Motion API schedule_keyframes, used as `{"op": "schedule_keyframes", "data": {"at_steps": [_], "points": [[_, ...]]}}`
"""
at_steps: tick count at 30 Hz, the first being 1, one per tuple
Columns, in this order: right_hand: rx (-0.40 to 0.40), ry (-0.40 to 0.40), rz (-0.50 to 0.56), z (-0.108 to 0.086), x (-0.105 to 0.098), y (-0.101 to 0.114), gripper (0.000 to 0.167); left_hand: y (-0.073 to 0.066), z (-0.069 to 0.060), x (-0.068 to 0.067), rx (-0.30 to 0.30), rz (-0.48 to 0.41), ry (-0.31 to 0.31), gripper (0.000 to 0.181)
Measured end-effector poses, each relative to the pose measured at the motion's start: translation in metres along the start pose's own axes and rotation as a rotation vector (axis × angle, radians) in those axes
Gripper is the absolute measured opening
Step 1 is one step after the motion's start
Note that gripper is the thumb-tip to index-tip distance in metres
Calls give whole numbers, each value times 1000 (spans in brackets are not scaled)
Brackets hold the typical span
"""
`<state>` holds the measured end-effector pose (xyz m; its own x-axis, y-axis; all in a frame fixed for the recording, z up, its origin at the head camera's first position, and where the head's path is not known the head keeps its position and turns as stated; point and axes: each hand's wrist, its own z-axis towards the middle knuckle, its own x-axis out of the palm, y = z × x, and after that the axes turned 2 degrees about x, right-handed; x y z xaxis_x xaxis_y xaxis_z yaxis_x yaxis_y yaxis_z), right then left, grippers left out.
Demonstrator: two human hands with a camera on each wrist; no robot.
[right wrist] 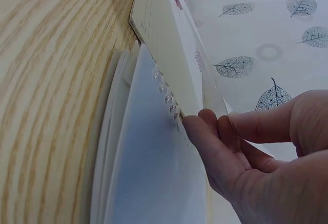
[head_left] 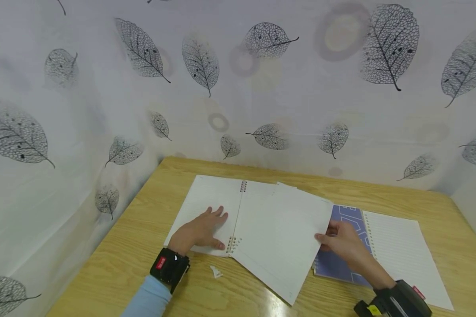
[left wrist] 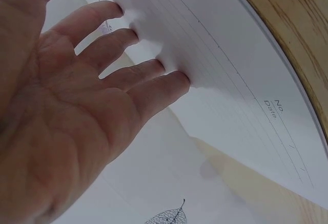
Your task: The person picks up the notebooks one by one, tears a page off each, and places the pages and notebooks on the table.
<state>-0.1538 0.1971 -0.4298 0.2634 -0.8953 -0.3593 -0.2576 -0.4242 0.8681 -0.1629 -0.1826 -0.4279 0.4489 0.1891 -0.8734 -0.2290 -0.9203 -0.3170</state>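
An open loose-leaf notebook [head_left: 212, 198] with white ruled pages lies on the table, its binding rings [head_left: 243, 186] running down the middle. My left hand [head_left: 202, 231] rests on its left page with fingers spread, the fingertips touching the paper in the left wrist view. A white sheet [head_left: 281, 233] lies askew over the right side, its lower corner jutting toward the table's front. My right hand [head_left: 343, 244] pinches the sheet's right edge between thumb and fingers, as the right wrist view also shows. Whether the sheet is still held by the rings cannot be told.
To the right lies a second open ring notebook with a blue patterned cover [head_left: 333, 266] and a lined white page [head_left: 404, 251]. A small torn paper scrap [head_left: 216, 271] is on the wooden table [head_left: 150, 193]. Leaf-printed curtain [head_left: 285, 101] hangs behind and at the left.
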Motion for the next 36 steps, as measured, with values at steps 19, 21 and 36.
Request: {"op": "schedule_keyframes", "data": {"at_steps": [19,21,36], "points": [[20,-54,-89,-13,-30,-7,50,1,0,-3,14,10,8,96],[30,-75,-97,-14,-40,-9,57,2,-1,-4,17,4,6,97],[55,-192,-197,-28,-109,-36,85,3,-4,1,14,-117,-43,92]]}}
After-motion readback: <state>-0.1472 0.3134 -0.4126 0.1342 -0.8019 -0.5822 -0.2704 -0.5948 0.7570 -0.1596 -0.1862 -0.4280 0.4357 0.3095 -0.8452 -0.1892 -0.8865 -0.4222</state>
